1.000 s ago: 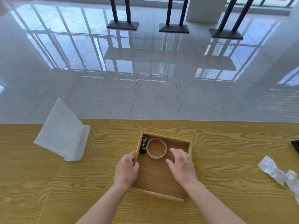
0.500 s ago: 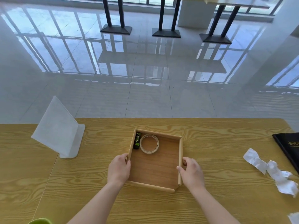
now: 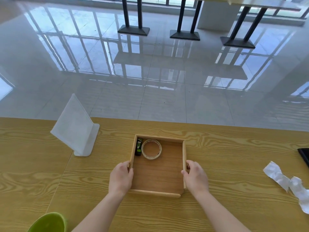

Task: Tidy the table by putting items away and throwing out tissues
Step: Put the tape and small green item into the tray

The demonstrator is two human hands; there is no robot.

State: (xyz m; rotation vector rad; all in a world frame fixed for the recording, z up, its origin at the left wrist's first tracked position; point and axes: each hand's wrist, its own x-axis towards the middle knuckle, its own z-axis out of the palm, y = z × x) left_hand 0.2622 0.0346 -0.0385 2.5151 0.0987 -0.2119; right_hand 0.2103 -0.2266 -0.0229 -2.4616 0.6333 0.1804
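Note:
A shallow wooden tray (image 3: 159, 193) sits in the middle of the wooden table (image 3: 225, 148). Inside its far left corner lie a small black and green lighter-like stick (image 3: 138, 147) and a roll of clear tape (image 3: 151, 149). My left hand (image 3: 120, 178) grips the tray's left wall, thumb inside. My right hand (image 3: 195, 176) grips the right wall, thumb over the rim. Crumpled white tissue (image 3: 287, 181) lies on the table at the far right.
A white plastic sign stand (image 3: 76, 131) stands at the back left of the table. A green bin rim (image 3: 48, 222) shows at the bottom left. A black flat object (image 3: 304, 155) pokes in at the right edge. Beyond the table is glossy tiled floor.
My right hand came out of the tray and took hold of its right wall. My left hand slid back along the left wall. The view tilted up and the green bin appeared.

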